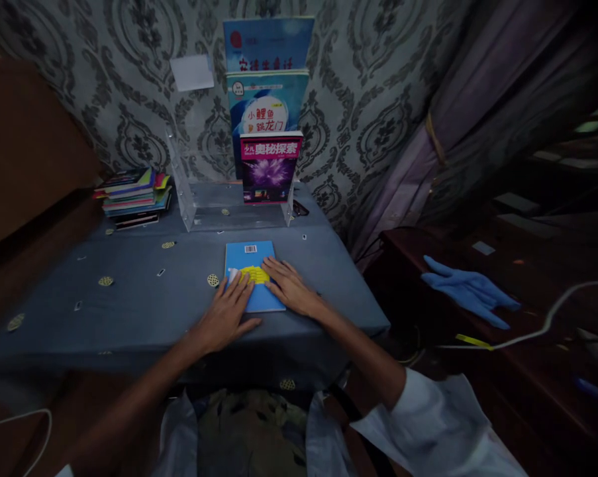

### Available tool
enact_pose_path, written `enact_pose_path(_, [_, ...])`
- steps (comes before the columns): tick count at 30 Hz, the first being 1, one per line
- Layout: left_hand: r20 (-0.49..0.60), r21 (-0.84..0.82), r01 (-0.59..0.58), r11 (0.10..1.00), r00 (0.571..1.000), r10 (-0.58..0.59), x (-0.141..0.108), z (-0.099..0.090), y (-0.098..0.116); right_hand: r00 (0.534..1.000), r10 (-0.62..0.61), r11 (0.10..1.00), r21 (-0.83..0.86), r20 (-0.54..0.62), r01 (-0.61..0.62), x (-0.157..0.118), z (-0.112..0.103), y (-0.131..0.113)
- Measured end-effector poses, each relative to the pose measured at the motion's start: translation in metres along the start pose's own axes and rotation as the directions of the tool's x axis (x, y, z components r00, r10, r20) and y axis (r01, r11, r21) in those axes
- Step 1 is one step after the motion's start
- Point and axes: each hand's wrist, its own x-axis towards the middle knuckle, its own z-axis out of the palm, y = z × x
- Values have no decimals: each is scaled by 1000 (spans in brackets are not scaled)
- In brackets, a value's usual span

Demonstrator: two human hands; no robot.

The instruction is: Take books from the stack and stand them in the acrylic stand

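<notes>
A blue book (259, 250) lies on the table with a barcode near its far edge and a yellow printed patch across its middle. My left hand (229, 313) rests on the book's left side, its fingers stretched out and the thumb apart. At those fingertips shows a small white piece (233, 273); I cannot tell whether it is paper or cloth. On the right side of the book, my right hand (293, 289) lies flat with fingers extended over the yellow patch's edge. Neither hand grips anything, and both partly cover the book.
Behind the book stands a clear acrylic rack (209, 217) holding upright books, a magenta-topped one (271, 165) in front. Dark glasses (300, 208) lie beside it. A book stack (136, 197) sits at left on the patterned tablecloth (140, 305). Rightward, a blue glove (467, 288) lies on a dark red surface.
</notes>
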Motion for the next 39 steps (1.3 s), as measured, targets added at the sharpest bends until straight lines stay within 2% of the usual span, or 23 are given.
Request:
enact_pose_path(4, [-71,7,103,995,992,-102,-5,11,-5,999,-11,1000,10,30,10,-27,-9,-17])
enact_pose_path(8, [-69,13,112,994,991,-111,-5,12,-6,998,-46,999,5,50,46,-49,-15,-27])
enact_pose_path(12, [-33,14,75,997,997,-74,-8,4,-3,994,-95,995,-23,61,96,-65,-15,-30])
enact_pose_path(16, [12,20,43,999,999,-43,-22,-9,6,989,-138,988,-59,48,141,-79,-12,-38])
enact_pose_path(23, [70,16,-20,1000,997,19,-48,-27,20,981,-167,985,-47,-98,163,-97,-5,-58])
enact_pose_path(27, [92,-43,-93,995,991,97,-55,-39,11,969,-211,970,93,-132,224,-91,-17,-60])
enact_pose_path(30, [3,-144,-115,983,993,116,-53,-52,1,964,-195,943,236,-179,234,-78,-33,-63])
enact_pose_path(34, [-48,-372,21,928,998,-42,-34,-71,-14,953,-71,908,377,-295,184,-52,-53,-66])
enact_pose_path(37, [-35,-611,140,779,979,-203,-10,-72,-26,934,75,882,460,-348,101,-31,-55,-59])
enact_pose_path(39, [-29,-726,176,665,958,-285,7,-62,-35,916,184,859,511,-356,26,-16,-48,-49])
